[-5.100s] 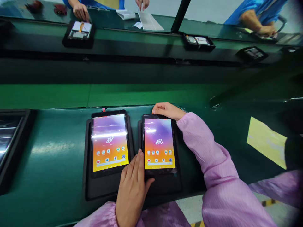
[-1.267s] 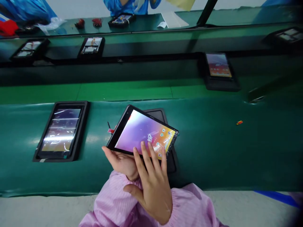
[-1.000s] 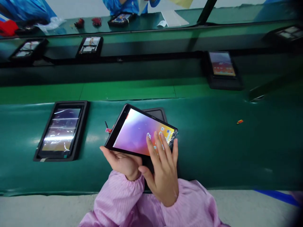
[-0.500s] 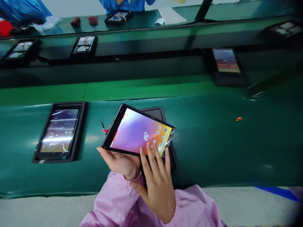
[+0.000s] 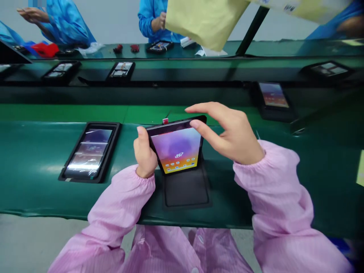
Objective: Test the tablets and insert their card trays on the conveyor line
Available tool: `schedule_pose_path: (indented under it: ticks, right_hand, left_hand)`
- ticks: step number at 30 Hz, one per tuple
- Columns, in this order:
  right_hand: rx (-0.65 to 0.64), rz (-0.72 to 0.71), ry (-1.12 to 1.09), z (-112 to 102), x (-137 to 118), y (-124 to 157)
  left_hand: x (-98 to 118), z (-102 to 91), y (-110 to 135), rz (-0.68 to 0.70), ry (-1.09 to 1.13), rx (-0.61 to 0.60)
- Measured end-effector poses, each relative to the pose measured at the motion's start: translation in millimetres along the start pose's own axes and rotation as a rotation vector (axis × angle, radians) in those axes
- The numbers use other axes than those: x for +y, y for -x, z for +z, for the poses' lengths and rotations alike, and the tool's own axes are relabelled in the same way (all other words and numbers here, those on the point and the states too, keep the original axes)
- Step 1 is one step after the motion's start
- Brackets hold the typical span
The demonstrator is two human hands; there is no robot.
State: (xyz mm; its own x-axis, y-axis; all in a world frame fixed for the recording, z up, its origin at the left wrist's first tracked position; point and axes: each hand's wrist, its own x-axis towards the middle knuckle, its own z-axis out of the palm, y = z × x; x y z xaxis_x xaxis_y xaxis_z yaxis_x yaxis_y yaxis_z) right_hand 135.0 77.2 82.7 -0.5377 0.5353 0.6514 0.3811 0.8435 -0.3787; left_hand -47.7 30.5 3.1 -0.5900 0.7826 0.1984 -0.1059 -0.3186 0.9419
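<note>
A black tablet (image 5: 176, 148) with a lit purple-and-orange screen stands tilted above an empty black tray (image 5: 186, 187) on the green bench. My left hand (image 5: 144, 153) is wrapped round its left edge. My right hand (image 5: 227, 131) pinches the tablet's top right corner between forefinger and thumb. A small red tab (image 5: 165, 121) sticks up at the tablet's top edge.
A second tablet in a black tray (image 5: 90, 151) lies to the left. Another lit tablet (image 5: 273, 95) rides the belt at the back right. More trays (image 5: 121, 70) sit on the far belt. Workers in blue sleeves (image 5: 155, 19) stand opposite. A yellow sheet (image 5: 204, 21) hangs overhead.
The tablet has been turned from a slanted, flat hold to upright portrait above its tray. My right hand left the screen and went to the top corner. My view has risen.
</note>
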Motion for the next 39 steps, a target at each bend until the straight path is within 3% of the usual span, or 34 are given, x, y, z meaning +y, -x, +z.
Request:
schedule_pose_path:
  ticks: [3, 7, 15, 26, 30, 35, 39]
  right_hand:
    - [-0.153, -0.030, -0.089, 0.2, -5.5, -16.2]
    - [-0.224, -0.039, -0.130, 1.5, -12.6, -18.7]
    - [-0.222, -0.053, -0.155, 0.2, -20.1, -14.3]
    - [-0.200, -0.176, -0.079, 7.5, -21.7, -8.8]
    - [-0.225, -0.121, -0.128, 5.4, -21.2, -9.9]
    - [-0.224, -0.029, -0.223, 3.4, -19.0, -8.8]
    - [-0.225, -0.053, -0.215, 6.5, -19.5, -10.0]
  left_hand:
    - [-5.7, 1.8, 0.8, 0.157, -0.040, 0.013]
    - [-14.9, 0.7, 7.4, 0.186, -0.087, 0.032]
    - [-11.5, -1.2, 17.0, 0.149, 0.010, -0.105]
    - [-8.8, -3.2, 24.2, 0.118, 0.087, -0.154]
    - [-7.7, -3.2, 23.6, 0.099, 0.080, -0.167]
    - [-8.4, -1.4, 22.7, 0.032, 0.106, -0.087]
    - [-5.3, -0.9, 22.7, 0.009, 0.116, -0.165]
